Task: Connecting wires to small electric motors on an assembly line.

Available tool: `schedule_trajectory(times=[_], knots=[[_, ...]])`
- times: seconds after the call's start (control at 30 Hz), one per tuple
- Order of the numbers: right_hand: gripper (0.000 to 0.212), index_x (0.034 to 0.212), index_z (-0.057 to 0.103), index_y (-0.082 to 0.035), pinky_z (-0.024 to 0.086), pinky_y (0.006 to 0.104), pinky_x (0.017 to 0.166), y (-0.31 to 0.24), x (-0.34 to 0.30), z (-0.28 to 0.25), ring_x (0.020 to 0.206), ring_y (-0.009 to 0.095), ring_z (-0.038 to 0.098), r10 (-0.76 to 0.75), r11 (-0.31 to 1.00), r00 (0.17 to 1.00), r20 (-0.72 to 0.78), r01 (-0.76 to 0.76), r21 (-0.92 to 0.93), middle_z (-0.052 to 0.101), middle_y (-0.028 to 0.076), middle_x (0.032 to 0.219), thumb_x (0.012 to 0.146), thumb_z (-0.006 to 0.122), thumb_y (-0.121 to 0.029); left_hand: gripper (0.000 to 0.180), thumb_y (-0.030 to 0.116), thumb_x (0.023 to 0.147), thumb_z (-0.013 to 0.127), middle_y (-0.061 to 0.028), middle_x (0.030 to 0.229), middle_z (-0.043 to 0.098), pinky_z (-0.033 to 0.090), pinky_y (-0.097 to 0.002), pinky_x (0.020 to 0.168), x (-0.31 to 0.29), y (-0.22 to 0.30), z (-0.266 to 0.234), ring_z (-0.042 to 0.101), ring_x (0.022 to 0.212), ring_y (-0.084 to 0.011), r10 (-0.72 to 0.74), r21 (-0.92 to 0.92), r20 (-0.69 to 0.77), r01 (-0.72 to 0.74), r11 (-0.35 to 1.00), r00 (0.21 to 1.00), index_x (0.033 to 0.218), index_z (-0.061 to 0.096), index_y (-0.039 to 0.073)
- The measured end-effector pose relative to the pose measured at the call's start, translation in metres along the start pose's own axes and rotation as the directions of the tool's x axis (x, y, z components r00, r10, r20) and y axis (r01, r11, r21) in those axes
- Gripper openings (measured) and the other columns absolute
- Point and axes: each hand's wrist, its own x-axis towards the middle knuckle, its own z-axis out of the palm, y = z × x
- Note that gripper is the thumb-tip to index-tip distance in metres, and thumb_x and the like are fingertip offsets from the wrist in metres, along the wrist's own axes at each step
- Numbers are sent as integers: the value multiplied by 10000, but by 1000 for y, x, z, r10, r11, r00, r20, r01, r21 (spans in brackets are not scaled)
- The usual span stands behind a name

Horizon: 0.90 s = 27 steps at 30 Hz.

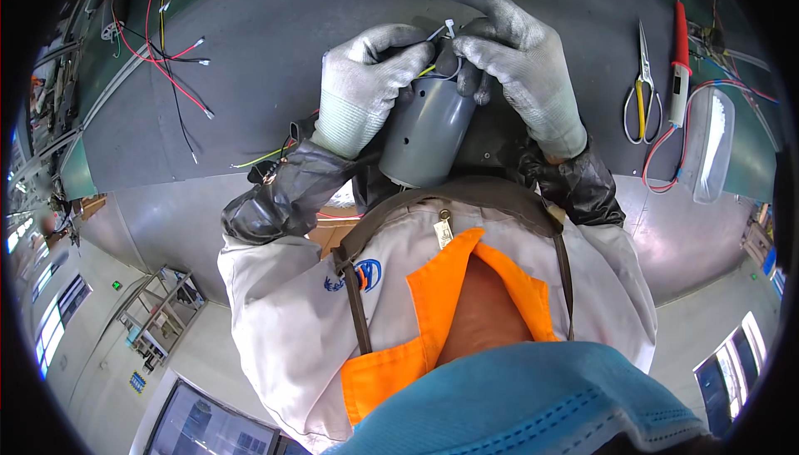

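Left fingers [409, 60] and right fingers [491, 55] jointly grip a white cable tie [450, 25]; grey cylinder [429, 134] noted just on their near side. Scissors [642, 109] lie on the desk [275, 64], right of them.

- Bright, diffuse light covers the bench [266, 47]
- The grey cylinder [431, 134] shows soft sheen
- Black sleeves [287, 197] catch glossy highlights
- Straight edges bend toward the black rim
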Motion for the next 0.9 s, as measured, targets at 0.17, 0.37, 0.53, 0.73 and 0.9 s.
schedule_trajectory(times=[0.17,0.37,0.53,0.73,0.9], knots=[[448,1401,561,-42,461,178,468,-6,1,-9,569,45,593,85,988,996,2,-84,-128,678,26,813,955,611,-63,235,131,919,739,-58,891,742,537,-212,692,0,1,8,638,756,-55,65,44,82,-69,997,994,1082,734,-38],[374,1329,642,-71,463,212,481,-11,-4,-20,571,53,594,173,946,985,-13,-170,-276,677,7,781,959,625,-124,205,122,915,717,-85,927,747,555,-254,736,2,1,30,672,785,-103,158,38,76,-161,986,985,1061,734,-20],[206,1075,736,-58,535,327,681,4,-19,-23,754,169,696,-566,300,816,117,336,-893,716,116,890,942,658,-195,250,100,862,699,-162,970,717,558,-325,732,-6,6,31,707,785,-229,377,430,146,-402,809,915,1094,701,6],[169,946,745,-28,493,292,553,18,1,-60,562,140,613,-276,748,956,-101,148,-647,670,67,764,926,667,-177,326,39,877,668,-139,931,691,547,-320,692,-21,-2,39,677,728,-207,416,380,30,-396,836,909,1202,643,13],[125,908,726,-33,527,449,757,21,42,-79,798,342,662,-84,810,953,-290,-104,-577,684,147,810,806,708,-102,234,31,877,677,-133,910,678,539,-338,654,-12,-22,43,652,690,-214,564,409,-76,-490,770,822,1111,678,15]])
